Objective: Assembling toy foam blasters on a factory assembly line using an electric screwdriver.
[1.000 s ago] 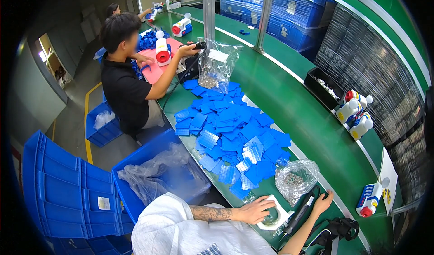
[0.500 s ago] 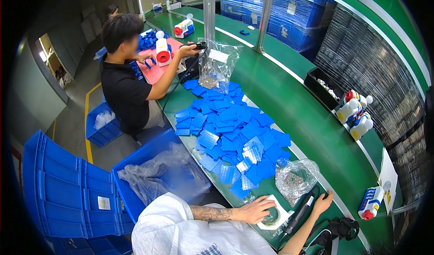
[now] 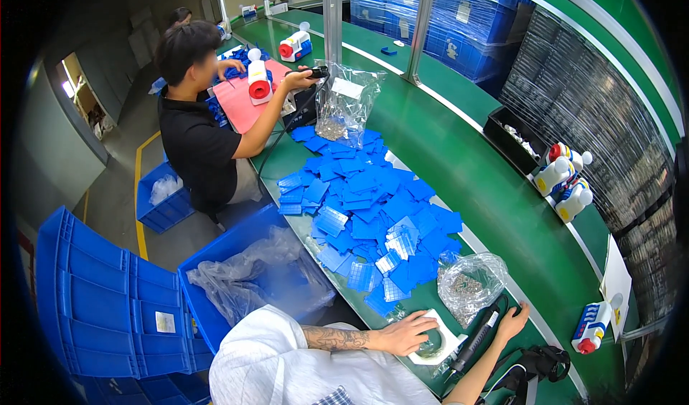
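Observation:
My left hand [image 3: 407, 335] lies with fingers extended on a white squarish frame [image 3: 443, 352] with a rounded, partly see-through centre. My right hand [image 3: 512, 324] rests at the bench with its fingers apart, beside the upper end of a black electric screwdriver [image 3: 476, 344]. The screwdriver lies between my two hands. A clear plastic bag [image 3: 471, 283] of small metal parts, seemingly screws, sits just beyond them. Left of the bag spreads a large heap of flat blue plastic panels [image 3: 369, 208]. Some panels show a ribbed, shiny face.
A co-worker [image 3: 197, 118] stands at the left holding a black tool [image 3: 316, 73] by a white toy-like unit [image 3: 259, 82]. More such units [image 3: 592, 327] sit on the green belt and far ledge. A blue crate [image 3: 251, 276] with plastic film stands left; black straps [image 3: 538, 365] lie right.
The co-worker's free hand has moved away toward the blue parts at the back. The units on the belt have shifted slightly rightward. My own hands have stayed still.

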A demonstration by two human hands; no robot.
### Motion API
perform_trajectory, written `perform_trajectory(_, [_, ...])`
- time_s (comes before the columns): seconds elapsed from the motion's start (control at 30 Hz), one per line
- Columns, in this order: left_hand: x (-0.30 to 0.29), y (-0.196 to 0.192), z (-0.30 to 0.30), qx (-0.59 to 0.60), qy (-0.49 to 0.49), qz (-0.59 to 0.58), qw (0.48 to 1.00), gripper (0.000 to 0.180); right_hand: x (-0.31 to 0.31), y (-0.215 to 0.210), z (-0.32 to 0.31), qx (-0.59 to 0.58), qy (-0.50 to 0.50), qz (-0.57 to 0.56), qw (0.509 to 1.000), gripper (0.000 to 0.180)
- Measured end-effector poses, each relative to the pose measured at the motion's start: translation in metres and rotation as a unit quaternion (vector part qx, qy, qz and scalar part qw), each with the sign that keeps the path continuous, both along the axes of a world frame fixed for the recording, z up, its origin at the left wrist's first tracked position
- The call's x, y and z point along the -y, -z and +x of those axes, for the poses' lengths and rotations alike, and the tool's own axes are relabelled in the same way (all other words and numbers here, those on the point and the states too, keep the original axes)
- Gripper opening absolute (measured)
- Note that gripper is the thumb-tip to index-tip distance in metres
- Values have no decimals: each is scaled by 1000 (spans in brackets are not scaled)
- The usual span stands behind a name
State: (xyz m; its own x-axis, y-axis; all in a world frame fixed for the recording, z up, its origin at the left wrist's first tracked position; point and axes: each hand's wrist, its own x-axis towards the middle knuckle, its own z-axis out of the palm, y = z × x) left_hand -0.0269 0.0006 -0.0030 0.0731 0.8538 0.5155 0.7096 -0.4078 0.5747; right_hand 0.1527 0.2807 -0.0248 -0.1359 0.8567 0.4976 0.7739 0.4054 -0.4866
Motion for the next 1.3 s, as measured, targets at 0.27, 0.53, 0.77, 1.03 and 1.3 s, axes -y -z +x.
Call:
perform_trajectory(0.27, [0,0,1,3,0,-5,1000,15,-2,3,1,6,2,8,1000,29])
perform_trajectory(0.53, [1,1,0,-1,-2,2,1000,17,1,1,-2,4,2,18,1000,29])
perform_trajectory(0.77, [1,-1,-1,-5,-1,0,1000,17,2,-1,-2,1,-1,11,1000,29])
perform_trajectory(1.03, [1,2,0,0,5,-7,1000,20,-2,4,3,9,-5,12,1000,30])
perform_trajectory(1.3, [-1,4,-1,4,3,-1,1000,15,9,-10,-7,-3,-2,10,1000,30])
